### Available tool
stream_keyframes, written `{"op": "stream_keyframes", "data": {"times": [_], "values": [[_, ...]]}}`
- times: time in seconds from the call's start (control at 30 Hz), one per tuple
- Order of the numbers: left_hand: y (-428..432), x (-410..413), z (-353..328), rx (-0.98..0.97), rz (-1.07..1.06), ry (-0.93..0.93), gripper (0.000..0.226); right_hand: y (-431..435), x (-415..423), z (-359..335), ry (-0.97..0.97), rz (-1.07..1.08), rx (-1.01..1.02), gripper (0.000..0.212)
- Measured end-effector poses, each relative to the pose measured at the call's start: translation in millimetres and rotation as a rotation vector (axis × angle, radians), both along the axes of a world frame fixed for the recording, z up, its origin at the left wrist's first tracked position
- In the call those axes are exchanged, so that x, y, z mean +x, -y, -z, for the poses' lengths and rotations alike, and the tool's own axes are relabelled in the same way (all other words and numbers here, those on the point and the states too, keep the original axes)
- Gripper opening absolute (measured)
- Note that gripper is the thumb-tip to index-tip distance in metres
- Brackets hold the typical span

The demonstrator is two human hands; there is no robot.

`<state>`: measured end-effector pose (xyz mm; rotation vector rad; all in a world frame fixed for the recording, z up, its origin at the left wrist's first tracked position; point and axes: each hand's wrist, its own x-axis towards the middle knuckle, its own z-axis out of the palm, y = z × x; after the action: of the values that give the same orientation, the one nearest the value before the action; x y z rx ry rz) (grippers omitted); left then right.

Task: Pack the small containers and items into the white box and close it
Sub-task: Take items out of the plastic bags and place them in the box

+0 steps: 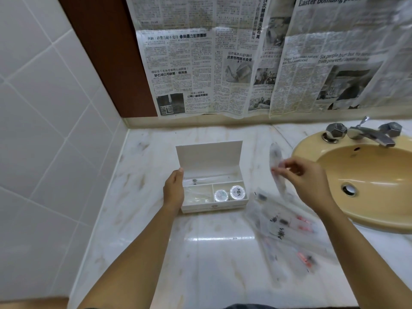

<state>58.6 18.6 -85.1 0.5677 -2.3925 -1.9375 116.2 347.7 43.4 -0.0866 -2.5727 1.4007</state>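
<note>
The white box (214,206) sat open on the marble counter (200,253), its lid standing up at the far side. Two round lidded containers (229,194) lay side by side in its near right compartment. The left hand (174,190) rested flat against the box's left wall, fingers fairly straight and thumb up by the rim. To the right of the box and apart from it, the right hand (307,181) was raised over the counter, fingertips pinching a blurred clear packet (275,155) that hung lengthwise. More clear packets (281,228) lay scattered on the counter near the box's right corner, beneath that hand. A yellow sink (367,175) lay farther right.
</note>
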Motion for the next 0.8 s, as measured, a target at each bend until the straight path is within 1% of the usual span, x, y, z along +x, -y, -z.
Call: {"op": "stream_keyframes", "data": {"times": [0.1, 0.13, 0.17, 0.23, 0.3, 0.37, 0.5, 0.57, 0.63, 0.7, 0.73, 0.8], "values": [[1, -1, 3, 0.006, 0.007, 0.005, 0.046, 29, -22, -23, -0.094, -0.056, -0.229, 0.005], [1, -1, 2, 0.009, 0.008, 0.004, 0.045, 41, -30, -26, -0.113, -0.080, -0.280, 0.007], [1, -1, 2, 0.013, 0.009, 0.001, 0.042, 53, -37, -27, -0.126, -0.102, -0.305, 0.009], [0, 0, -1, 0.012, 0.011, -0.007, 0.038, 77, -50, -19, -0.128, -0.132, -0.273, 0.008], [-1, 1, -3, 0.018, 0.008, -0.012, 0.037, 99, -59, -4, -0.116, -0.179, -0.157, 0.004], [-1, 0, -1, 0.030, 0.005, -0.008, 0.037, 115, -64, 17, -0.157, -0.234, -0.002, 0.005], [0, 0, 3, 0.033, -0.002, -0.010, 0.048, 132, -70, 54, -0.277, -0.336, 0.361, 0.009], [0, -1, 3, 0.027, -0.012, 0.004, 0.051, 137, -74, 70, -0.278, -0.379, 0.545, 0.007], [-1, -1, 2, 0.025, -0.023, 0.020, 0.054, 146, -77, 79, -0.210, -0.427, 0.725, 0.009], [-1, -1, 1, 0.025, -0.030, 0.024, 0.055, 159, -80, 82, -0.124, -0.479, 0.855, 0.022], [-1, -1, 1, 0.026, -0.032, 0.022, 0.053, 165, -81, 80, -0.079, -0.493, 0.879, 0.026], [-2, -1, 1, 0.025, -0.035, 0.027, 0.050, 175, -83, 80, -0.010, -0.499, 0.884, 0.023]]}}
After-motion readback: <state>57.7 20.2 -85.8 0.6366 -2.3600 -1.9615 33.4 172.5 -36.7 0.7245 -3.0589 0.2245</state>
